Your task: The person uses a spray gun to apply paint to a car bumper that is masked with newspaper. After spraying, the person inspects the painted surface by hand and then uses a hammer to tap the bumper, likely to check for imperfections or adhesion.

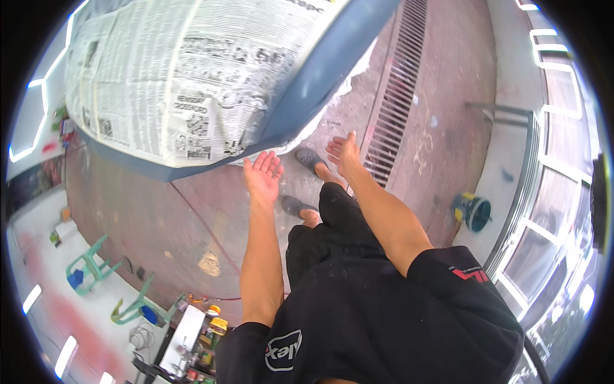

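A large grey-blue painted panel [316, 77], apparently part of a vehicle body, reaches in from the top. Newspaper sheets [137, 83] cover its middle, joined by strips of pale tape, and the grey-blue border stays bare. My left hand [263, 176] is palm up with fingers spread, right by the panel's near corner; I cannot tell whether it touches. Off the panel's right side, my right hand [343, 153] is held out over the floor, fingers apart and holding nothing. White paper [323, 118] shows along the panel's right edge.
A slotted drain grate [393, 96] runs along the floor to my right. Beyond it stands a bucket [472, 212] by the glazed wall. Green plastic stools [94, 265] and a bench [185, 339] crowded with containers are at the lower left. My shoes [309, 160] are below my hands.
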Demonstrator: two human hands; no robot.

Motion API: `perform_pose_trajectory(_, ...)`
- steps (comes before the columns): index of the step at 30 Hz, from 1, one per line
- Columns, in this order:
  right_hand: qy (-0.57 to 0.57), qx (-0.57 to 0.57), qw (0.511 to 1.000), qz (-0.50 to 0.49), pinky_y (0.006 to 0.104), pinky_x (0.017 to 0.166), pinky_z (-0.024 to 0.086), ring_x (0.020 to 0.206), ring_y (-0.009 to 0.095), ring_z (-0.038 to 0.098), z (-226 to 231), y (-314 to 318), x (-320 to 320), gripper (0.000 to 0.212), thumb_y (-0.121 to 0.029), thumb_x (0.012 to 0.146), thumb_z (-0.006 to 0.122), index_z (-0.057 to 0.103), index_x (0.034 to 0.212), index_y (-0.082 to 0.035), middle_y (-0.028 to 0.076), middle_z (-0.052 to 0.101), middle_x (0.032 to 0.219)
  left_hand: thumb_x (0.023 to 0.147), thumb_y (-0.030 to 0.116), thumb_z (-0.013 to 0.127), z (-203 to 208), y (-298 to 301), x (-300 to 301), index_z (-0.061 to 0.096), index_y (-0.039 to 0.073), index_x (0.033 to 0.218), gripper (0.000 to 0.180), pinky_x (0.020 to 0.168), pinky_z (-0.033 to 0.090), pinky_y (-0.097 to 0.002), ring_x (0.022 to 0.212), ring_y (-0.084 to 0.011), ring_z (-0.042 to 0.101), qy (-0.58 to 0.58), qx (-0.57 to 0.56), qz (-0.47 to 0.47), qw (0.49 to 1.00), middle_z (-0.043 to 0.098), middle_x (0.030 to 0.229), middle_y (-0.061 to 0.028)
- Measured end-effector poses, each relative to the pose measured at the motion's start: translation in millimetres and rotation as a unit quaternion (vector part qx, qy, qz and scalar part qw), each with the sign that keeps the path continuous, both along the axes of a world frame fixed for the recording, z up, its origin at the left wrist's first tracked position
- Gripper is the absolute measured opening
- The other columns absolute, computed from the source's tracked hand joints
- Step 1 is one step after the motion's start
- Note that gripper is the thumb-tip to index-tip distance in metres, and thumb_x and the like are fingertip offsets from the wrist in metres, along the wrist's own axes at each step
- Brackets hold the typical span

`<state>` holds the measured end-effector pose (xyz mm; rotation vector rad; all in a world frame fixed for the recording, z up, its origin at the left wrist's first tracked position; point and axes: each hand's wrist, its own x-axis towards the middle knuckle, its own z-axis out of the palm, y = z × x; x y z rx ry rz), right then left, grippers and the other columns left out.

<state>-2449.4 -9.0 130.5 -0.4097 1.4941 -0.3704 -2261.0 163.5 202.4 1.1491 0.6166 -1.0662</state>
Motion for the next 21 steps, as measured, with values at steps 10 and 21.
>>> perform_pose_trajectory(10,-0.036,-0.034,0.994,-0.102,0.0452,0.081,0.055,0.096,0.028,0.072,-4,10,65,0.049,-0.043,0.113,0.051,0.064,0.129,0.001,0.012,0.073,0.111,0.114,0.063,0.024,8,-31,4,0.040,-0.001,0.161,0.080,0.117,0.041,-0.0550,0.138,-0.0316,0.056,0.003,-0.023,0.038,0.999,0.056,0.156,-0.0171)
perform_pose_trajectory(21,0.238,-0.273,0.716,0.597,0.0564,0.107,0.053,0.121,0.051,0.069,-67,66,-218,0.054,-0.042,0.098,0.056,0.078,0.110,0.006,0.035,0.072,0.121,0.113,0.056,0.049,-68,157,-33,0.063,-0.007,0.142,0.072,0.099,0.054,-0.0421,0.114,-0.0250,0.069,-0.248,0.195,-0.416,0.853,0.073,0.131,-0.0193)
